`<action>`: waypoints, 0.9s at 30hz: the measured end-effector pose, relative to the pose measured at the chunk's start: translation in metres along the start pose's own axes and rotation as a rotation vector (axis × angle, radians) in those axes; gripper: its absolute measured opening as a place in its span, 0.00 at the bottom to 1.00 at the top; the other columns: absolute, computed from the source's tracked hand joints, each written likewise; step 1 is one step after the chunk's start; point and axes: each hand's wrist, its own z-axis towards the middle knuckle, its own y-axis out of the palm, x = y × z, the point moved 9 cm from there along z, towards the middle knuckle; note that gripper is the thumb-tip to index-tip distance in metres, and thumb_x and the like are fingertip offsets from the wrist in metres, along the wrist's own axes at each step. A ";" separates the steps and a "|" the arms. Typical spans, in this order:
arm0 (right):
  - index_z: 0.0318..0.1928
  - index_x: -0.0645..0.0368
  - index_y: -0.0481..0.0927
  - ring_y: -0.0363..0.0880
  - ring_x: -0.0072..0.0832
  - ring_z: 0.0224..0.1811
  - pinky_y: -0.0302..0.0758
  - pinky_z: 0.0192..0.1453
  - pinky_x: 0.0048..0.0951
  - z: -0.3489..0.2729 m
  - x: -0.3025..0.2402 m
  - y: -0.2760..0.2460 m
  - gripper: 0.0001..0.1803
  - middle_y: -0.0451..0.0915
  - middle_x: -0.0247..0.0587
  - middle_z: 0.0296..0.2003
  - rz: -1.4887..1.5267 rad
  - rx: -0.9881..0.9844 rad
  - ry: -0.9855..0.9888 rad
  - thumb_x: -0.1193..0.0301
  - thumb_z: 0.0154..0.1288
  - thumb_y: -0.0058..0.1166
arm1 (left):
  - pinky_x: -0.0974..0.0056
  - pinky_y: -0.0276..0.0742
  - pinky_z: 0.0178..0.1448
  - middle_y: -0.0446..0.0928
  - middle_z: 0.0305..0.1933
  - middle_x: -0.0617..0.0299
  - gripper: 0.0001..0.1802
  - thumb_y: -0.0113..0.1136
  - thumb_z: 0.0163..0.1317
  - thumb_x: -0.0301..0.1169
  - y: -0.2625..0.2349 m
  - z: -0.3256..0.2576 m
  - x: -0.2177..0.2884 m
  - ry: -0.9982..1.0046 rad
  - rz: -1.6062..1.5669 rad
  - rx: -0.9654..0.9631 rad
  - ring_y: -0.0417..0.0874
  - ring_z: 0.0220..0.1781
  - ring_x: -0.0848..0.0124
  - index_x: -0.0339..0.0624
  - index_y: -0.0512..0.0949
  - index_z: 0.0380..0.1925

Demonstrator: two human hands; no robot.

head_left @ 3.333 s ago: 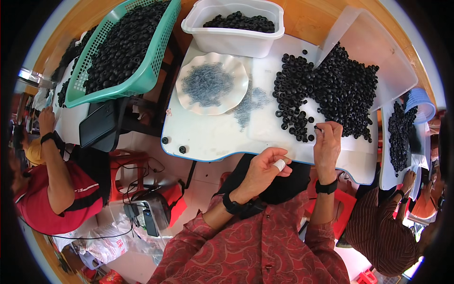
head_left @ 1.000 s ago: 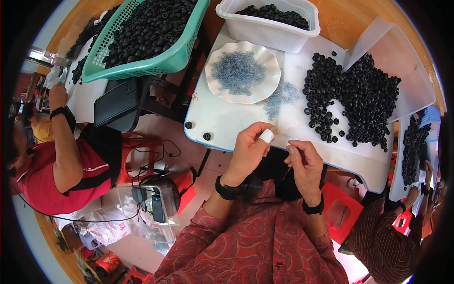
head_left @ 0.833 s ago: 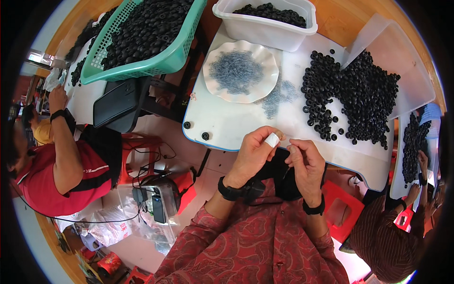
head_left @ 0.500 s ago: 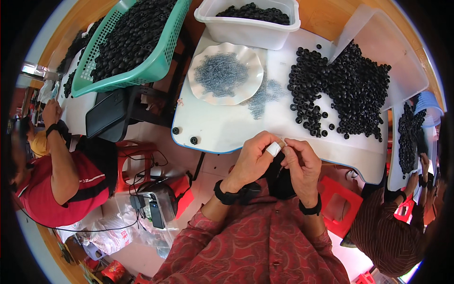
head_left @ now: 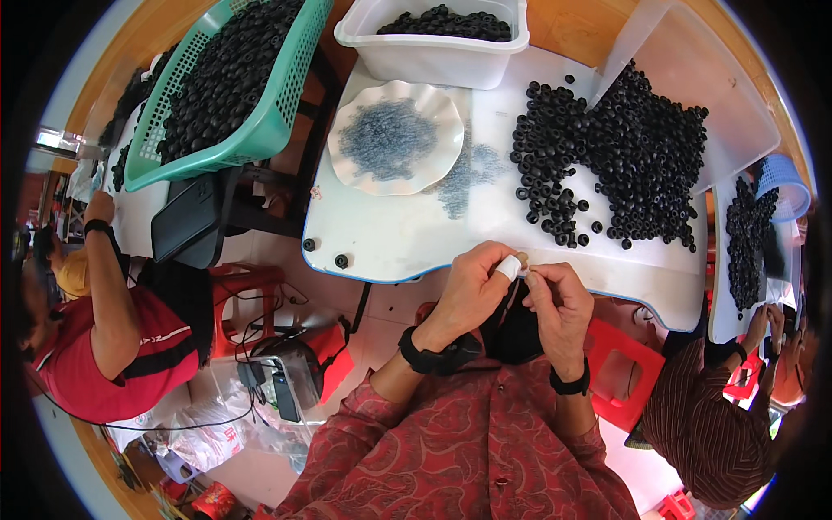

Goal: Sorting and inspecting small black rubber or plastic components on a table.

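Note:
At the table's front edge, my left hand [head_left: 472,290] and my right hand [head_left: 562,305] meet with their fingertips pinched. Whatever lies between them is too small to make out. A white wrap [head_left: 508,268] covers one digit of my left hand. Just beyond my right hand spreads a heap of small black round parts with holes [head_left: 648,147]. To the left, a white scalloped plate [head_left: 347,173] bears a pile of tiny grey translucent pieces [head_left: 387,139]. More of these grey pieces lie loose beside the plate.
Two black parts [head_left: 341,260] sit at the table's left corner. Behind the plate stands a white tub [head_left: 433,62] of black parts; a green basket [head_left: 282,121] holds more. A tilted clear bin [head_left: 737,104] borders the heap. People sit at both sides, near red stools [head_left: 620,373].
The table and containers have shifted slightly left in view. My right hand has turned a little and its fingers have drawn slightly away from the left, both still pinched.

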 end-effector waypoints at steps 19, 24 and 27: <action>0.43 0.65 0.79 0.75 0.14 0.25 0.72 0.29 0.16 -0.005 0.030 -0.045 0.06 0.79 0.32 0.29 0.002 0.157 0.109 0.78 0.68 0.56 | 0.59 0.77 0.36 0.74 0.38 0.53 0.16 0.57 0.55 0.15 0.015 0.027 0.044 0.367 0.494 0.249 0.81 0.34 0.58 0.39 0.80 0.45; 0.44 0.65 0.79 0.75 0.14 0.25 0.72 0.30 0.15 -0.005 0.035 -0.044 0.06 0.79 0.32 0.29 0.024 0.144 0.120 0.78 0.68 0.56 | 0.56 0.77 0.38 0.73 0.38 0.53 0.21 0.56 0.52 0.15 0.027 0.034 0.048 0.399 0.682 0.169 0.80 0.35 0.55 0.40 0.79 0.47; 0.44 0.65 0.79 0.75 0.13 0.25 0.71 0.30 0.15 -0.005 0.033 -0.043 0.06 0.79 0.31 0.29 0.022 0.141 0.122 0.78 0.68 0.56 | 0.56 0.77 0.36 0.73 0.38 0.53 0.17 0.58 0.53 0.16 0.021 0.032 0.047 0.400 0.655 0.204 0.79 0.33 0.55 0.40 0.79 0.44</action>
